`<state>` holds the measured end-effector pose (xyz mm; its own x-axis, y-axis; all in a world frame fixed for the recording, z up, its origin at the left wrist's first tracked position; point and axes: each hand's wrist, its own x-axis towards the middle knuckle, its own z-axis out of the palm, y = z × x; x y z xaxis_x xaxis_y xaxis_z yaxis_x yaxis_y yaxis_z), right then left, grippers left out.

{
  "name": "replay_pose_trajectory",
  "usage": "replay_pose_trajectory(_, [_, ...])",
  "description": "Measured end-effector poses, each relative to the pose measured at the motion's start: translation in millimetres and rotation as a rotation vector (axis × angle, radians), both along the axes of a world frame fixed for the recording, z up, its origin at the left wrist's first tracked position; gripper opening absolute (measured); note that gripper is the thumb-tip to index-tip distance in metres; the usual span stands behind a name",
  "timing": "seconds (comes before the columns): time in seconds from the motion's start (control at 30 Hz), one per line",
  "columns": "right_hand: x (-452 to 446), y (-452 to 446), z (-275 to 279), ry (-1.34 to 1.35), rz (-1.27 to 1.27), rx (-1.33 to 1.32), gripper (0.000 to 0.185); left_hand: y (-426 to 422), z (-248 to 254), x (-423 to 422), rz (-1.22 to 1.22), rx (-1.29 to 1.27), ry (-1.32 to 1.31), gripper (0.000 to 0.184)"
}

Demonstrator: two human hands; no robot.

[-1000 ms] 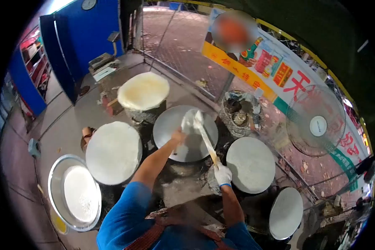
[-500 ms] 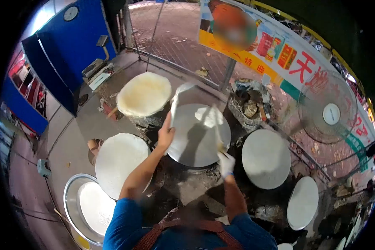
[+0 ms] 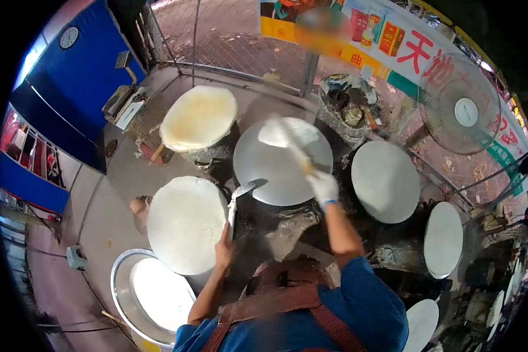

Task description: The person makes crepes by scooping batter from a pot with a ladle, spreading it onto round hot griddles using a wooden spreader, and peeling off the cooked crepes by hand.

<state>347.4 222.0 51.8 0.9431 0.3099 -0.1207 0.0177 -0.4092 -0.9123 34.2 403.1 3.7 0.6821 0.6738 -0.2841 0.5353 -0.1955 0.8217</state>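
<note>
My left hand (image 3: 223, 249) is closed round the handle of a batter-coated ladle (image 3: 238, 196), beside the round griddle at left with a white sheet (image 3: 186, 226) on it. My gloved right hand (image 3: 324, 186) grips a wooden-handled spreader (image 3: 294, 148), blurred by motion. Its far end is over white batter (image 3: 288, 132) on the upper part of the middle griddle (image 3: 264, 170). Lower left, a metal basin (image 3: 121, 292) holds white batter.
A stove at the back bears a stack of yellowish pancakes (image 3: 199, 117). More white-covered griddles (image 3: 385, 182) stand at right. Beyond are a pot of scraps (image 3: 351, 108), a fan (image 3: 460, 105), a banner (image 3: 358, 57) and a wire fence. Blue panels (image 3: 76, 76) stand at left.
My left hand has moved down and left with the ladle, away from the middle griddle. The batter lies wider at that griddle's top. My right hand still holds the spreader. The view has shifted.
</note>
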Motion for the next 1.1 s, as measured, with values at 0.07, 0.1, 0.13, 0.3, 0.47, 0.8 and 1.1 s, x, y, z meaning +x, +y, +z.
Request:
replay_pose_trajectory(0.07, [27.7,-29.6,-51.6,0.208,-0.154,0.330,0.029,3.8,-3.8,-3.1,-0.002,0.046,0.031,0.072])
replay_pose_trajectory(0.1, [19.2,-27.3,-65.6,0.231,-0.177,0.308,0.028,3.0,-9.4,-2.8,-0.006,0.070,0.043,0.071])
replay_pose_trajectory(0.13, [11.0,-25.0,-80.0,0.254,-0.199,0.287,0.028,0.5,-27.9,-2.1,-0.047,0.400,-0.300,0.072])
replay_pose_trajectory(0.3, [15.1,25.7,-38.8,0.028,0.176,0.057,0.031,-21.0,-8.3,10.4,0.131,-0.119,-0.170,0.070])
replay_pose_trajectory(0.47, [60.8,-26.1,-46.2,0.510,-0.004,0.375,0.032,-21.4,-28.0,8.0,0.084,0.187,-0.183,0.065])
replay_pose_trajectory(0.8, [120.2,-34.1,-30.0,0.651,0.192,0.293,0.019,-68.2,-30.1,-17.8,0.288,-0.150,-0.140,0.065])
replay_pose_trajectory(1.1, [171.0,-11.7,-7.0,0.634,0.318,0.196,0.016,-118.8,23.2,-17.7,0.431,-0.269,-0.070,0.047])
